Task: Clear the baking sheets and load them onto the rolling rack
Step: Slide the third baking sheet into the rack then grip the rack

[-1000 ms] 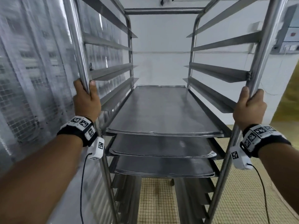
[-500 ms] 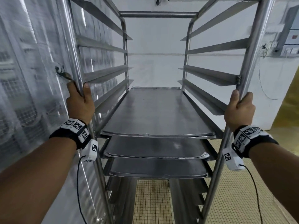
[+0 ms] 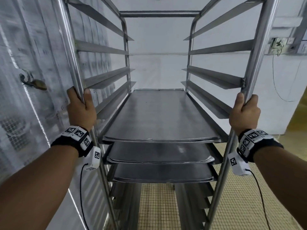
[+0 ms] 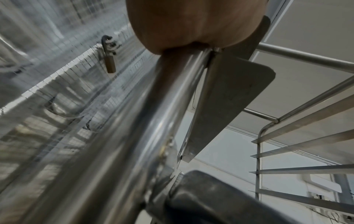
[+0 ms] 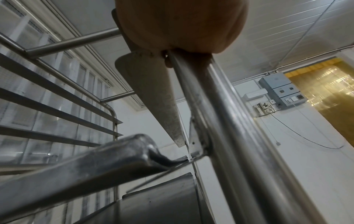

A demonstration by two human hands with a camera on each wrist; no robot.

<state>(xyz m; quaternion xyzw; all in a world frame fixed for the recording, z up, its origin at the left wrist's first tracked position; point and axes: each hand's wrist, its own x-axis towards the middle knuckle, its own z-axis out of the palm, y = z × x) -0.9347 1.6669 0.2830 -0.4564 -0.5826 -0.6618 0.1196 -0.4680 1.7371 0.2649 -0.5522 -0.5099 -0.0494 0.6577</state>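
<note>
A tall steel rolling rack [image 3: 159, 14] stands right in front of me. Three bare metal baking sheets lie on its middle runners: the top sheet [image 3: 157, 115], a second [image 3: 157, 153] and a third [image 3: 159, 173] under it. My left hand [image 3: 80, 107] grips the rack's near left post [image 4: 134, 121]. My right hand [image 3: 243, 112] grips the near right post [image 5: 229, 121]. In both wrist views the heel of the hand sits against the post, and the fingers are hidden.
A metal-clad wall or door with mesh panels and a padlock [image 3: 39, 83] runs close along the left. White walls stand ahead and right, with an electrical box [image 5: 281, 92] and a yellow strip curtain [image 5: 325, 97]. Small beige floor tiles [image 3: 157, 205] lie below.
The rack and I have moved forward along the left wall; the padlock has come into view beside my left hand. Both hands keep the same grip on the posts.
</note>
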